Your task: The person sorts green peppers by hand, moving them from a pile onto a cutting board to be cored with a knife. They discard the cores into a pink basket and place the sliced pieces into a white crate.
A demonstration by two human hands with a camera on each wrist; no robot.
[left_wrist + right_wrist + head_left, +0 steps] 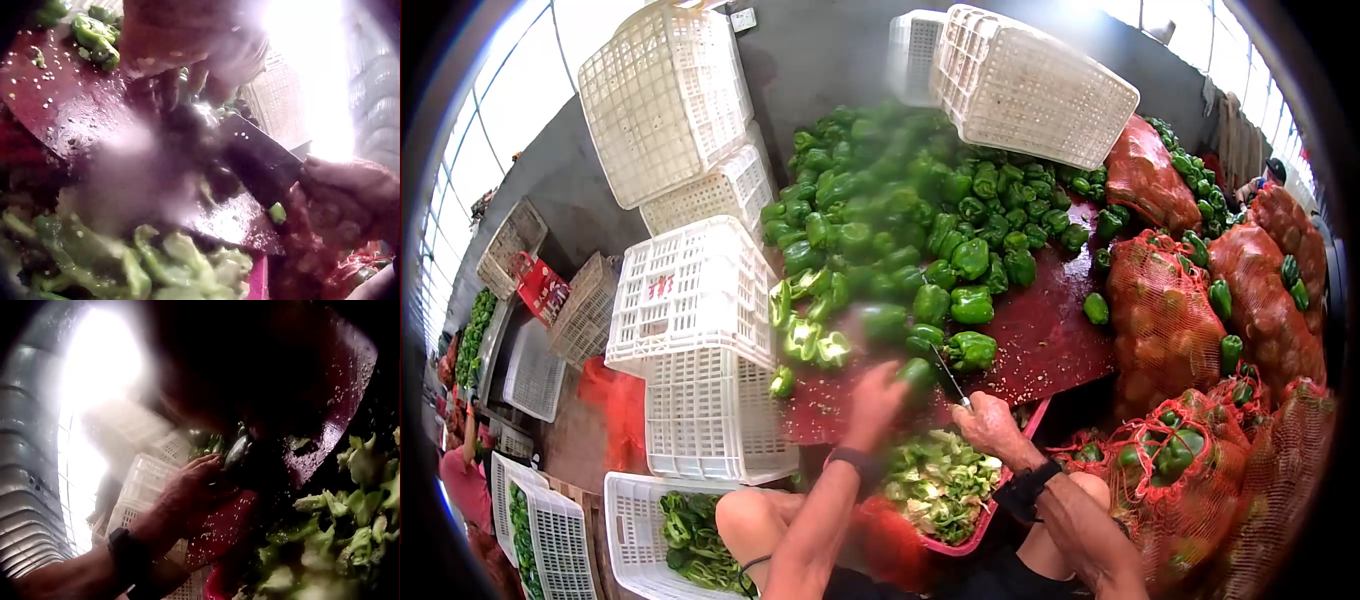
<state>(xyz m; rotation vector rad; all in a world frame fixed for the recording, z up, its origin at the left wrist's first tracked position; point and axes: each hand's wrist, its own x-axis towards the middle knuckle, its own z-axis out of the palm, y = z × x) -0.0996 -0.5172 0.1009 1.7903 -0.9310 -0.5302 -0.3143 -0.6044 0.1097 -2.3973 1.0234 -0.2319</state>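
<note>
Beside the near edge of the red board [1050, 340], my left hand [875, 405] holds a green pepper [916, 374]; haze blurs its fingertips. In the left wrist view that hand [194, 44] has its fingers bent downward. My right hand [992, 430] grips a knife [949, 375], whose blade slants up and left close to the held pepper. The broad blade [259, 159] shows in the left wrist view, with the right hand [350, 194] at its handle end. In the right wrist view the left hand [194, 487] touches a dark green pepper [237, 453].
A heap of whole peppers [900, 200] covers the board's far part; cut-open ones [802, 338] lie at its left. Below the near edge, a pink-rimmed tub [960, 548] holds pale pepper scraps. White crates [690, 290] are stacked left; red net sacks [1160, 310] stand right.
</note>
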